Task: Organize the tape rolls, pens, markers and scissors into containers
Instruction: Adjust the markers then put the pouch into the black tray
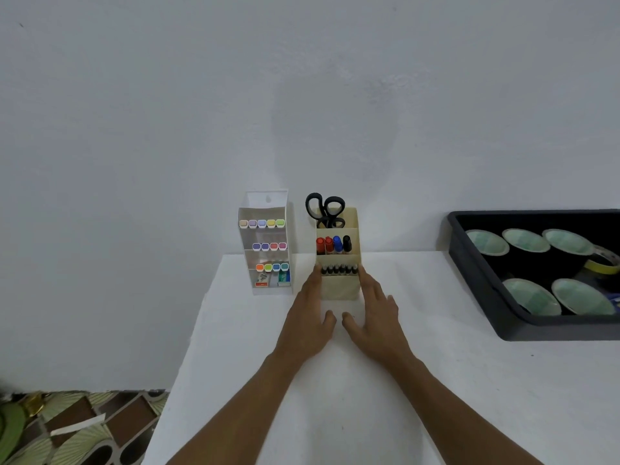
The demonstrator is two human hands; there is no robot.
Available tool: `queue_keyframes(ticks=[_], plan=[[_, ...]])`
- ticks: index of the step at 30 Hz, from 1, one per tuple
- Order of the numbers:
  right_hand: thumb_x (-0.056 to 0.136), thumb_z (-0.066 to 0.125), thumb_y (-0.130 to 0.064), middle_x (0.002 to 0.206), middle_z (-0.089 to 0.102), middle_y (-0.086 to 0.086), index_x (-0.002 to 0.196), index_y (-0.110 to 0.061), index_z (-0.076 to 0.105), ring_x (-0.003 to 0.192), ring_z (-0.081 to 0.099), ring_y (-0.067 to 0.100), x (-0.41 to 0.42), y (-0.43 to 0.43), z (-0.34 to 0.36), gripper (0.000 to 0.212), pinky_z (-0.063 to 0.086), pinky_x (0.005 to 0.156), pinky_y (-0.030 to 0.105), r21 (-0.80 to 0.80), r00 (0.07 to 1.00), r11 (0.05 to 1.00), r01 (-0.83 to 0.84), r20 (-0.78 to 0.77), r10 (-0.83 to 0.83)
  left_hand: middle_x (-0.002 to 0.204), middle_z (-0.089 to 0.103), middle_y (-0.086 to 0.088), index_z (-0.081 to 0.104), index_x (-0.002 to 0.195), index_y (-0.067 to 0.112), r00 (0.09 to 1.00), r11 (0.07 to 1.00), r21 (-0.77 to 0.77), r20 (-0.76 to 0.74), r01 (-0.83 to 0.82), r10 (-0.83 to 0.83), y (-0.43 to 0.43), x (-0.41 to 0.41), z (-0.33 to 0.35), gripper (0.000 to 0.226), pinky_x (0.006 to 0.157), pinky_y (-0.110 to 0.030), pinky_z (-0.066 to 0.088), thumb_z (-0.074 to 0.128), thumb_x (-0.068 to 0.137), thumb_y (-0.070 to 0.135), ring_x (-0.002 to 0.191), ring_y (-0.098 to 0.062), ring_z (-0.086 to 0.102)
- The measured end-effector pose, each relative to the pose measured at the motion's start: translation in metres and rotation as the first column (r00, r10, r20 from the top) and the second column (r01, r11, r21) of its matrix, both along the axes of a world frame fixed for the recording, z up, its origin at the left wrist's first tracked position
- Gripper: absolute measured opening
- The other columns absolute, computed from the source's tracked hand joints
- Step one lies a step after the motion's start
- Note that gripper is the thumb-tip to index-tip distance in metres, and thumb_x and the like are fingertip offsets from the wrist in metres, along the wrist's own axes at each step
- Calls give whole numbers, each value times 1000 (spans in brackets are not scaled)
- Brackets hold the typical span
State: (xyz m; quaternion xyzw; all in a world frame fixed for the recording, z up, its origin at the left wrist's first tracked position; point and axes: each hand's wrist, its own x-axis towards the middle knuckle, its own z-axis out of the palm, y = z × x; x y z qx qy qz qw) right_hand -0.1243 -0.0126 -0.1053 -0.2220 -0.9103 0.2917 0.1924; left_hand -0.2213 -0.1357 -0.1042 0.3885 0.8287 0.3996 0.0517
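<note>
In the ctr of the frame a beige tiered organizer (339, 292) is standing upright on the white tabletop (302, 414), close to the wall. Black scissors (323, 209) are sitting in its back (highest) compartment, handles up. Four markers (332, 245) (2 red, 1 blue, 1 black) are standing in the middle compartment, & a row of black-capped pens (339, 270) is filling the front one.

The left hand (308, 317) & the right hand (372, 317) are reaching up from the bottom of the frame, one on each side of this organizer. Both are open w/ fingers straight; the fingertips are lying against its left & right walls at approx the level of the pens. Neither hand is gripping anything, & the thumbs are pointing toward each other just in front of the organizer.

Just to the left, a white organizer (265, 199) is standing apart, holding pastel & bright highlighters (261, 223) in three rows.

At the right edge a black tray (536, 327) is resting on the tabletop, well apart from the hands. Tape rolls (526, 241) w/ pale green sides are lying inside it, plus one yellow tape roll (604, 265). A patterned floor (84, 427) is showing at lower left.
</note>
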Motion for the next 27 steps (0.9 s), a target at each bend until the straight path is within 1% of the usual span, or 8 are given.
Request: queue_keyframes(ticks=[5,8,10,12,14,17,21,27], plan=[[83,47,-51,158,23,-9,152,-33,7,142,29,15,1,-1,2,82,17,119,55,-38,1000,999,4,19,-4,158,19,10,-2,151,35,999,1000,-3,-38,4,-4,-1,-1,0,86,108,-17,18,60,92,23,143,-8,23],[86,57,-21,154,32,-7,151,-32,16,134,38,11,4,1,2,78,31,114,47,-147,996,989,12,-87,-25,158,19,11,-2,151,36,1000,1000,22,-8,0,0,-1,-1,1,88,106,-14,20,61,91,21,141,-4,24],[85,57,4,147,43,-1,146,-25,33,125,45,10,5,9,5,72,41,109,41,-232,968,966,115,-193,-161,158,20,9,2,152,32,998,998,57,48,-40,38,1,-2,6,87,107,-18,24,61,91,16,141,-7,25],[84,51,14,138,52,3,135,-16,50,120,50,14,3,19,15,59,47,103,45,-253,923,945,209,-269,-276,158,22,5,8,154,27,989,992,91,128,-88,76,6,-4,12,82,107,-23,29,60,92,10,142,-13,26],[86,47,15,130,58,3,127,-14,58,114,53,13,-6,28,33,51,49,100,40,-256,909,944,210,-304,-285,157,25,5,12,153,28,981,988,126,181,-92,68,11,-8,19,80,104,-23,33,57,91,2,141,-13,27],[92,43,11,126,63,0,122,-16,63,108,57,10,-20,40,59,45,49,93,26,-234,934,965,114,-307,-185,155,26,5,14,152,29,983,988,142,178,-58,32,16,-14,25,80,103,-22,34,49,90,-7,139,-9,26],[93,39,12,123,65,0,119,-16,66,103,56,9,-31,49,71,47,45,90,21,-143,962,989,42,-261,-78,159,18,5,14,152,28,989,990,125,138,-62,45,14,-24,29,79,113,-34,30,42,90,-11,144,-13,18],[94,37,11,121,66,3,123,-17,66,101,52,9,-32,49,72,49,42,92,22,-106,974,994,24,-221,-47,148,32,4,22,150,28,987,991,129,158,-39,18,16,-28,35,76,112,-39,31,42,89,-12,129,-3,23]])
